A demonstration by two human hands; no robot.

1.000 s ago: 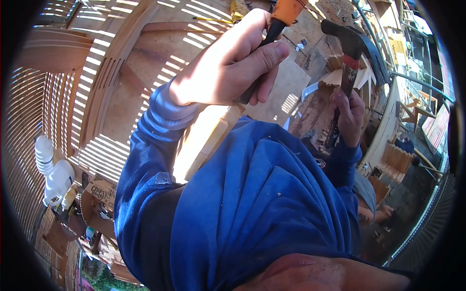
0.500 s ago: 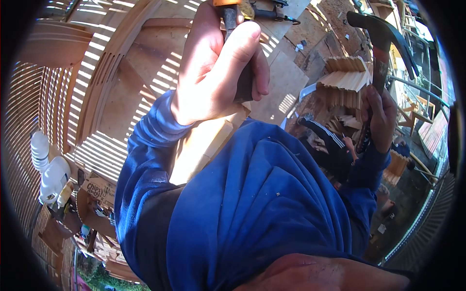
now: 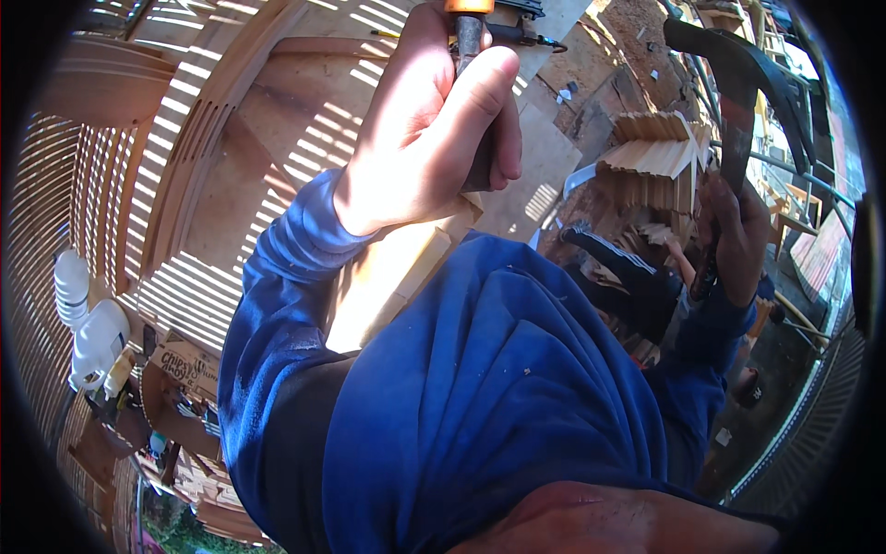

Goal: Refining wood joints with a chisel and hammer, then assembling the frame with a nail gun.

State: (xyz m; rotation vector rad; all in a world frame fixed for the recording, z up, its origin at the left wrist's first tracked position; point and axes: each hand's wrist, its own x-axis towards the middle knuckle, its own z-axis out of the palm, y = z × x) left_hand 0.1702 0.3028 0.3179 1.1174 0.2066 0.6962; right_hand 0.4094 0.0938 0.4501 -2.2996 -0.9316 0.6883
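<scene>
My left hand (image 3: 420, 138) is closed round a chisel-like tool (image 3: 469, 39) with an orange top end and a dark metal neck. Its broad dark lower part shows under my fingers, beside a pale wooden piece (image 3: 397, 277) that lies along my forearm. Off to the right, my right hand (image 3: 736, 235) grips a claw hammer (image 3: 736, 120) by its handle. The dark head is raised above the hand, and the handle has a reddish band. Hammer and tool are well apart. Where the tool's lower tip ends is hidden.
A stack of grooved wooden pieces (image 3: 651, 152) stands to the right, with a person in dark striped clothing (image 3: 618, 268) below it. White plastic jugs (image 3: 100, 342) and a cardboard box (image 3: 185, 365) sit at left. Slatted wood panels (image 3: 189, 138) lean beyond my left arm.
The hammer and my right hand have shifted right and slightly down. My left hand has moved a little to the right with the chisel-like tool.
</scene>
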